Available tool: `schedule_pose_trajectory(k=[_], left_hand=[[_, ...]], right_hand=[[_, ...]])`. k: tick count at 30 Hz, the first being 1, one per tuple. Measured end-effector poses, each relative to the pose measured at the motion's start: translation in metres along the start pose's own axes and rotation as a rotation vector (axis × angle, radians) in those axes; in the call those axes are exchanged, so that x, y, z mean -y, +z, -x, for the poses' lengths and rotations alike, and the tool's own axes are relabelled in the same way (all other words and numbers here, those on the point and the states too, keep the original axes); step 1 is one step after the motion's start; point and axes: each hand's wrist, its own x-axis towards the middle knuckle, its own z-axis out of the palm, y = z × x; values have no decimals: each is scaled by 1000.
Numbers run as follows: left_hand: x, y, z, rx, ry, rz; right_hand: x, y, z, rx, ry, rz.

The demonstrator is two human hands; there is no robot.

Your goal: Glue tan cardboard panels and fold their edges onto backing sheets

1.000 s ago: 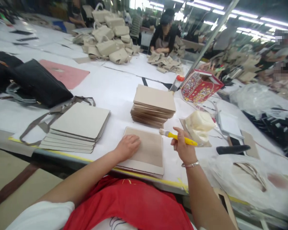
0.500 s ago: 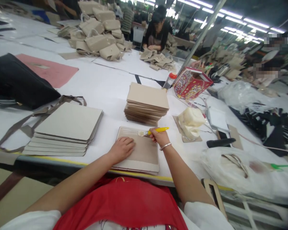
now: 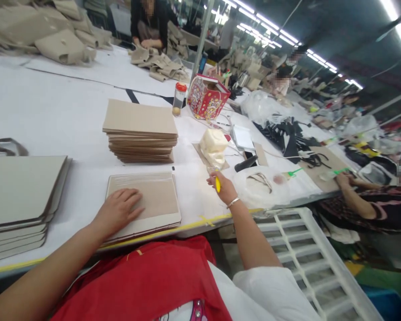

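Head cam: cream tub (image 3: 214,141) btwn R hand (image 3: 225,189), red box (image 3: 210,99)

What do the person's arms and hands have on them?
The right hand has no glove, but a thin, shiny silver-coloured bangle circles its wrist. Higher up is a loose, short white cloth sleeve. The left hand is bare too, with no bangle.

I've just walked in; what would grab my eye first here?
Probably the bright red apron at the bottom of the view. Next, perhaps the yellow brush in the right hand, then the red patterned box standing farther back on the white table.
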Motion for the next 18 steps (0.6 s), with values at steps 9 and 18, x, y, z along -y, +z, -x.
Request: schedule_pose_trajectory(k=[9,18], left_hand=[[-4,-3,-3,39,-37,18],[-9,-13,-8,123,-92,35]], right_hand=[[-38,49,-10,127,-138,721],[-37,40,-28,169,-228,716]])
